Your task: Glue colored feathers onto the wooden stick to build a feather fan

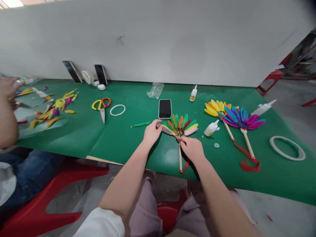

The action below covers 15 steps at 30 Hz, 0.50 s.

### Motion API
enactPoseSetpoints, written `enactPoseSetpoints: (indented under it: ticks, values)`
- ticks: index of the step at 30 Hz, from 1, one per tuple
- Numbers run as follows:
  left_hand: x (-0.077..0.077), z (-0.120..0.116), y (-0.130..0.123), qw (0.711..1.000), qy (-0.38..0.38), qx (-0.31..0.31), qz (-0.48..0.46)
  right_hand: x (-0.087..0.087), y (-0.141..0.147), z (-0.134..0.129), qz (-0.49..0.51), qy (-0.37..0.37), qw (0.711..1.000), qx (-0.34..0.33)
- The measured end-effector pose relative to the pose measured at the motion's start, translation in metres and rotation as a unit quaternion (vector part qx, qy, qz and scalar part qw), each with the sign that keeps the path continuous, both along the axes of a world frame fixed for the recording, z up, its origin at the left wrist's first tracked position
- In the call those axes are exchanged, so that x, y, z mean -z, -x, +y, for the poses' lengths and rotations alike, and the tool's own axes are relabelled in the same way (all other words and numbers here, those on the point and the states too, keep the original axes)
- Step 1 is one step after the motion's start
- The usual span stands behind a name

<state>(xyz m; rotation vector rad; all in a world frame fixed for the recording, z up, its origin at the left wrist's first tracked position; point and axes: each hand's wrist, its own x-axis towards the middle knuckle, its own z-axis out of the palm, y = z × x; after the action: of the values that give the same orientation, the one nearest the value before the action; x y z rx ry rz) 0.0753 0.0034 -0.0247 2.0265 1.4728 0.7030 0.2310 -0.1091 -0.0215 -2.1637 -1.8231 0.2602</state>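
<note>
A small feather fan [181, 122] with green, orange, red, yellow and pink feathers lies in front of me, its wooden handle [180, 158] pointing toward me with a red tassel. My right hand [191, 147] is closed at the base of the feathers, fingers pinching the fan there. At the fan's left edge, my left hand [153, 131] pinches the outer pink feather [168, 130] between its fingertips. A loose green feather [142, 124] lies just left of that hand. Right of the fan stands a tilted white glue bottle [211, 128], with a small round cap [216, 145] beside it.
Right: a yellow feather fan [217, 108], a blue-purple fan [243, 119], another glue bottle [263, 108] and a tape roll [287, 148]. Behind: a phone [165, 109] and glue bottle [193, 93]. Left: scissors [102, 108], a white ring [118, 110], loose feathers [59, 103] and a co-worker's arm [7, 115].
</note>
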Motion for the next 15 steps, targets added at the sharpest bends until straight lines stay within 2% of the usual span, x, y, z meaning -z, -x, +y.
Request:
enactPoseSetpoints:
  ticks: [15]
  values:
    - [0.0031, 0.0019, 0.0005, 1.0, -0.009, 0.001, 0.0, 0.0008, -0.0009, 0.0014, 0.031, 0.014, 0.999, 0.01]
